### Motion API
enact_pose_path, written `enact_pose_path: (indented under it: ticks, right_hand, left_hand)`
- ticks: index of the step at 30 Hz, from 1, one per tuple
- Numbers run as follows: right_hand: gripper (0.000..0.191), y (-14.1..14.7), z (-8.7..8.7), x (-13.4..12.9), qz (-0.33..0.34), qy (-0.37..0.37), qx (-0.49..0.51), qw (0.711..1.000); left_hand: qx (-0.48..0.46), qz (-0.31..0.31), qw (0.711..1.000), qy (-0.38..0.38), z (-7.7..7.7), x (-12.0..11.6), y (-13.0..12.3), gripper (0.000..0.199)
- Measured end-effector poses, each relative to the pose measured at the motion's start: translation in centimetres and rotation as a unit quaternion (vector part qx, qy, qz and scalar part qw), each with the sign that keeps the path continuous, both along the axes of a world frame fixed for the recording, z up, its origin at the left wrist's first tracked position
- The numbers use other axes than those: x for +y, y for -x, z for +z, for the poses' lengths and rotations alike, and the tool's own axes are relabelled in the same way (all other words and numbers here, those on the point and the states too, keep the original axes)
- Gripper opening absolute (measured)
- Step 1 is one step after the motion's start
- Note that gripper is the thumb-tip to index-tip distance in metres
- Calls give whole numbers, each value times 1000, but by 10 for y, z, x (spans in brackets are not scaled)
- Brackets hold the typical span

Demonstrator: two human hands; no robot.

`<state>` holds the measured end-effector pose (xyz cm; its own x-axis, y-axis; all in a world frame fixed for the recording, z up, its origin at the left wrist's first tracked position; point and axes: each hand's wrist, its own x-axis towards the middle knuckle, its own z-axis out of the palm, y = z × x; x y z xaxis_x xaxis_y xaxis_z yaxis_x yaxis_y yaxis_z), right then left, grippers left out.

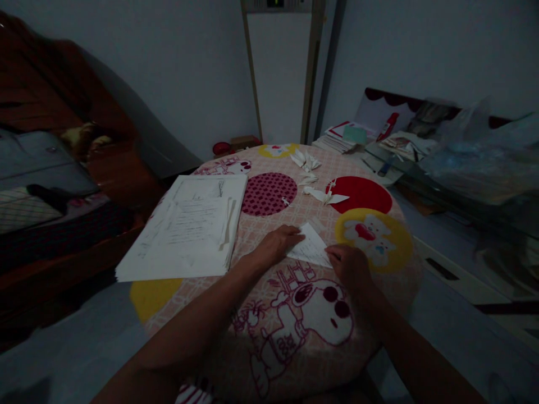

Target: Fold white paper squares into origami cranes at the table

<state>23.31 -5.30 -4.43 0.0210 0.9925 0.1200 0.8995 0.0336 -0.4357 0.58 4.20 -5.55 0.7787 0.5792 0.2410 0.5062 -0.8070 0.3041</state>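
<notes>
To the right of the paper stack [185,224], on the side toward the person's right arm, there is a folded paper [310,249] with dark writing on it. The left hand [283,241] is closed on its left edge, and the right hand [348,262] pinches its right corner; the hands are apart, with the paper between them. Whether the paper lies flat or is slightly lifted, I cannot tell. Under the stack is the round bench [250,233], covered with a patterned cloth. Right of the stack, farther from the person than the hands, rest white folded paper birds [325,195], near a red printed circle [364,195]. Much farther right of the stack, a transparent plastic bag [471,157] lies on a glass-topped cabinet.
</notes>
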Motion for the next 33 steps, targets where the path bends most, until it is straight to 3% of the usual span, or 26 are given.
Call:
enact_pose_path:
  ticks: [4, 10, 13, 15, 17, 19, 21, 23, 28, 33]
  right_hand:
    - [24, -1, 3, -6, -7, -4, -18, 1000]
    - [26, -16, 8, -16, -3, 12, -3, 1000]
    - [25, -24, 22, -16, -28, 30, -5, 999]
    - [24, -22, 35, -12, -68, -9, -21, 997]
    - [23, -10, 47, -5, -59, -58, 13, 997]
    - [21, 8, 53, 3, -2, -77, 74, 994]
    - [18, 26, 49, 11, 61, -29, 125, 990]
    - [18, 37, 38, 18, 80, 17, 143, 986]
    - [13, 31, 16, 22, 40, 106, 181, 977]
    - [10, 36, 21, 20, 33, 131, 168, 977]
  left_hand:
    - [86, 20, 996, -10, 9, -11, -1, 44]
    - [63, 27, 998, -7, 9, -24, -7, 50]
    - [47, 27, 999, -4, 6, -25, -8, 53]
    - [40, 26, 999, 1, 5, -25, -7, 53]
    - [38, 27, 999, 5, 6, -25, -7, 53]
    - [34, 27, 999, 8, 6, -26, -7, 52]
    - [25, 25, 999, 10, 6, -26, -7, 51]
    - [13, 26, 1000, 11, 4, -27, -7, 50]
    - [0, 20, 1000, 9, 2, -26, -6, 51]
    - [2, 27, 999, 20, 4, -27, -6, 50]
